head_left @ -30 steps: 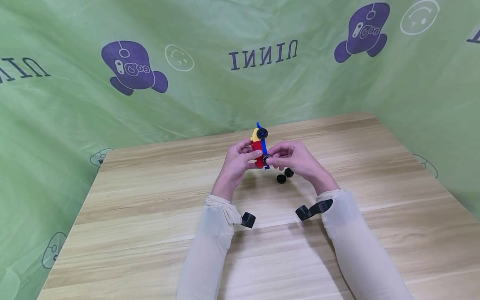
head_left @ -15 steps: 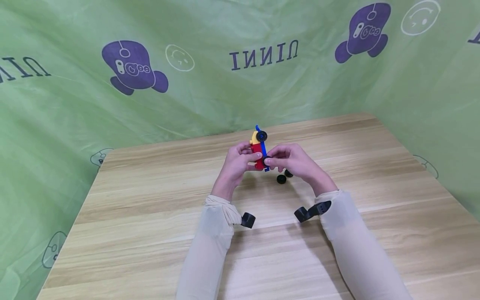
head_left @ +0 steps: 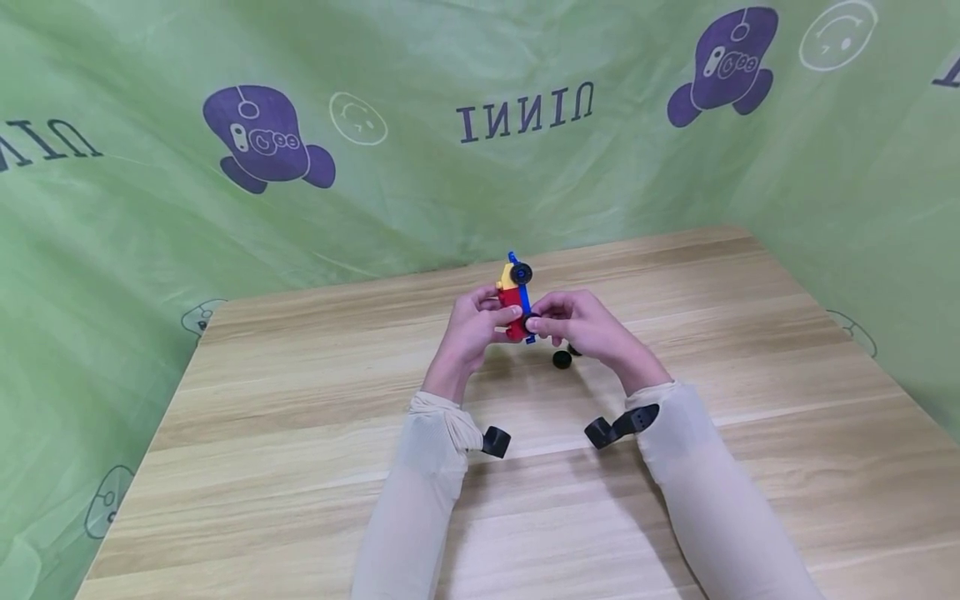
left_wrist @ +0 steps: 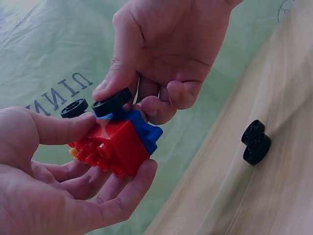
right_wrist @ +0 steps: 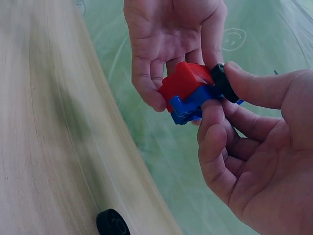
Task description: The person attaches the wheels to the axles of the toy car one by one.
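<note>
My left hand [head_left: 471,327] grips a toy car [left_wrist: 120,142] built of red and yellow bricks on a blue base, held up over the table. Its thumb lies along the red brick's side and the fingers curl beneath the studs. One black wheel [head_left: 521,273] sits at the yellow end. At the red end my right hand [head_left: 587,327] pinches a second black wheel [right_wrist: 223,81], thumb flat on its outer face and fingers under the blue base [right_wrist: 195,100]. That wheel is right against the base's side. The far side of the car is hidden.
Two loose black wheels lie close together on the wooden table [head_left: 300,417]; the nearer wheel [head_left: 562,359] is plain in the head view, the other partly behind my right hand. A green printed curtain [head_left: 420,192] hangs behind the table.
Both hands have drifted slightly down and left with the car. The right thumb has moved over the outer face of the wheel at the red end. The loose wheels have stayed put.
</note>
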A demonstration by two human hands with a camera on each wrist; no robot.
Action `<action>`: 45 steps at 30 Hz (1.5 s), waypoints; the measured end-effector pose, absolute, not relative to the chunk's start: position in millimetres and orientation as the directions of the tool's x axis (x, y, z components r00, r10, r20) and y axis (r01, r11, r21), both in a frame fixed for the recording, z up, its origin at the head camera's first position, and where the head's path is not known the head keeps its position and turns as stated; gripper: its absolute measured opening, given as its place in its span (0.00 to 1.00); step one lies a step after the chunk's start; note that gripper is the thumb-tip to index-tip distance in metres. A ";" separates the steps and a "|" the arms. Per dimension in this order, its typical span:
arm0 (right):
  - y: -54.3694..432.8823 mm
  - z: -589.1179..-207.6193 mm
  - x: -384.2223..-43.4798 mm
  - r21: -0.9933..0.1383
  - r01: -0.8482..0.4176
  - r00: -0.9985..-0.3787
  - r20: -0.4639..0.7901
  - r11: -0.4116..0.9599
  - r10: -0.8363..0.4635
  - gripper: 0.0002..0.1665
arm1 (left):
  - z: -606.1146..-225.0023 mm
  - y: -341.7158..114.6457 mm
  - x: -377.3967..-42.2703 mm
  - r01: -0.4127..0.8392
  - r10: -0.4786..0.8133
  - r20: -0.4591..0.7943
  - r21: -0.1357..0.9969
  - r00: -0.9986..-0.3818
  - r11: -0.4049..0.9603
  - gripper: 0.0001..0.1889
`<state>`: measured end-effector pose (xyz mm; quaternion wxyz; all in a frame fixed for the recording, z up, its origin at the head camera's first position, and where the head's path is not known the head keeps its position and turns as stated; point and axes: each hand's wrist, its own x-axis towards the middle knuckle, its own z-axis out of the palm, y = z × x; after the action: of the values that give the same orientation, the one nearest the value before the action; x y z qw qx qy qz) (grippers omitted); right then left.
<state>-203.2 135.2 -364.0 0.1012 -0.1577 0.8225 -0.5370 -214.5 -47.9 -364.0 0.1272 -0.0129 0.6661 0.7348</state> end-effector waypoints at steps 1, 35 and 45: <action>134.5 -364.2 -203.1 -0.914 -0.151 -0.931 0.004 0.377 -0.364 0.14 | -363.9 -48.1 -214.3 -0.205 0.168 -0.190 0.976 -0.967 -0.079 0.26; 160.4 -377.5 -218.4 -0.920 0.000 -0.968 -0.099 0.393 -0.232 0.30 | -360.7 -47.3 -212.2 -0.223 0.199 -0.193 0.964 -0.961 -0.143 0.29; 161.1 -390.9 -217.8 -0.641 -0.168 -0.930 -0.149 0.749 -0.336 0.25 | -361.2 -49.1 -211.3 -0.221 0.204 -0.186 0.961 -0.961 -0.165 0.28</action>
<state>-217.8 161.1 -390.9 0.1287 -0.1360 0.9262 -0.3273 -211.3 -49.1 -361.2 0.1392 -0.0071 0.6308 0.7633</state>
